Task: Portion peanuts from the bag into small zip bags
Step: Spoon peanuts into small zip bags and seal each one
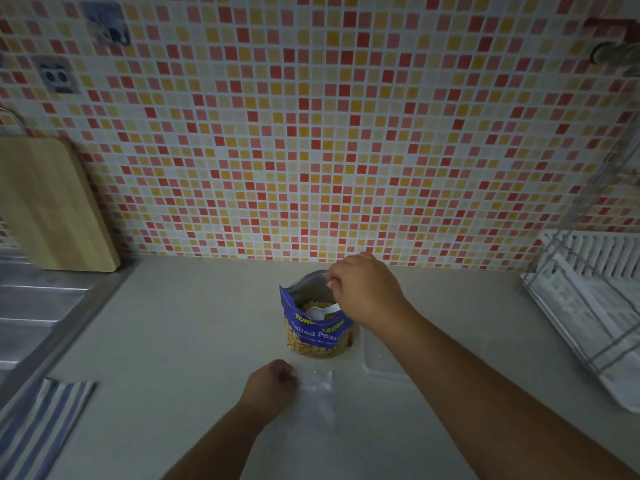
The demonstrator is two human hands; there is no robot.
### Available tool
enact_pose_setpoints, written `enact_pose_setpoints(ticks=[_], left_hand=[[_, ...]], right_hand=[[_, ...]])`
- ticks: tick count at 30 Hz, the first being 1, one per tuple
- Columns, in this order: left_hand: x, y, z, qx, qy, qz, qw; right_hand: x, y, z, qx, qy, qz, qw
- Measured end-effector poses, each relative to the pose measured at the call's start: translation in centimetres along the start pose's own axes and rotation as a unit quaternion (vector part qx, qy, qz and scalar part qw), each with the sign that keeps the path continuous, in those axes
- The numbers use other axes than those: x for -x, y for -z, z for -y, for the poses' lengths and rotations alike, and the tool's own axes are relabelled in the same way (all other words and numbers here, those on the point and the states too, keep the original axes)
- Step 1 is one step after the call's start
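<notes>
A blue bag of salted peanuts (317,332) stands upright and open on the pale counter (194,341), near the tiled wall. My right hand (367,292) reaches over its mouth and grips the handle of a white spoon (320,311), whose bowl sits inside the bag on the peanuts. In front of the bag, my left hand (272,382) pinches the edge of a small clear zip bag (320,389) that lies on the counter. The zip bag is faint and blurred, and its contents cannot be made out.
A white tray (379,358) lies just right of the peanut bag. A white dish rack (595,306) stands at the far right. At the left are a steel sink drainboard (38,306), a wooden cutting board (52,202) leaning on the wall, and a striped cloth (41,424).
</notes>
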State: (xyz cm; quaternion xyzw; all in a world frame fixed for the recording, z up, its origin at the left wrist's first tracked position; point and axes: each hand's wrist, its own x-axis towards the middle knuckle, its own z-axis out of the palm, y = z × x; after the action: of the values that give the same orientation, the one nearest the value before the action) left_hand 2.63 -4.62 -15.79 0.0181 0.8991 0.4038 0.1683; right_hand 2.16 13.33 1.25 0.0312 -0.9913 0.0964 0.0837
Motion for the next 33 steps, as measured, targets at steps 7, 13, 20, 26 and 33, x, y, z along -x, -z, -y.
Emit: enact_pose_setpoints(ticks=[7,13,20,26,33], left_hand=[[1.8,2.1,-0.5,0.238,-0.016,0.061,0.969],[2.9,2.2,-2.3,0.317,-0.059,0.152,0.934],[3.4,2.1,-4.7,0.268,-0.116,0.052,0.955],[3.5,2.2,-5.5,0.169,-0.211,-0.105,0.957],[3.7,2.4,-5.5,-0.022,-0.313,-0.188,0.931]], right_hand=[[6.0,-4.6,0.3,-0.223,-0.056,0.044,0.972],[7.4,-8.4,0.0,-0.217,-0.065,0.132,0.965],[7.3,-7.1,0.0,-0.249,-0.068,0.080,0.963],[7.4,-5.9,0.4,-0.375,-0.185,0.008,0.908],[7.1,-5.0,2.0,-0.469,-0.257,0.042,0.844]])
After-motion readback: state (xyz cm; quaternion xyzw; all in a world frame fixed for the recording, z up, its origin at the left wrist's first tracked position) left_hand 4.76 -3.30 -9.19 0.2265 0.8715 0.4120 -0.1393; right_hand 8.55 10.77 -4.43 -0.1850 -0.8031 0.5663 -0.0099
